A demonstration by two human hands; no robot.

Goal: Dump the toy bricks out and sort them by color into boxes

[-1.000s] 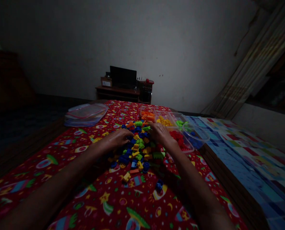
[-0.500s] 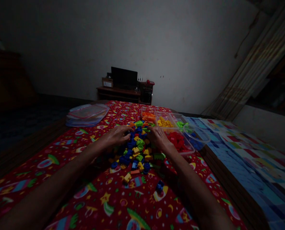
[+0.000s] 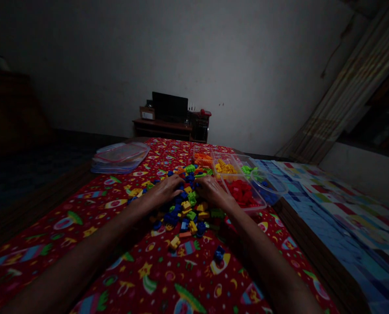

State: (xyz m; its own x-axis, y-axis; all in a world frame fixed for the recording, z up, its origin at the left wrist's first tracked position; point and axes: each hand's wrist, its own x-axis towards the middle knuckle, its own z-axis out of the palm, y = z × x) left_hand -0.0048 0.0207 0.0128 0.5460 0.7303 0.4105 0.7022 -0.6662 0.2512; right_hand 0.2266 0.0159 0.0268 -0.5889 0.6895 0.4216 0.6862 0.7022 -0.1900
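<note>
A mixed pile of toy building blocks (image 3: 186, 207), blue, yellow, green and orange, lies spread on a red patterned cloth (image 3: 142, 244). On the left part of the pile rests my left hand (image 3: 166, 188), thumb and fingers apart around the blocks; no held block shows. At the pile's upper right is my right hand (image 3: 210, 189), its fingers curled down among blocks, their tips hidden. A yellow block (image 3: 174, 243) and a blue block (image 3: 219, 253) lie loose nearer to me.
Right of the pile stands a clear divided box (image 3: 261, 205) with orange, yellow, green, red and blue blocks sorted by colour. A clear round-edged lid or tray (image 3: 281, 188) overlaps its right side. Stacked clear plastic bags (image 3: 121, 159) lie at the left.
My right hand has moved slightly left, farther over the pile. My left hand has shifted little, its fingers lower among the blocks. The loose blocks stay where they were.
</note>
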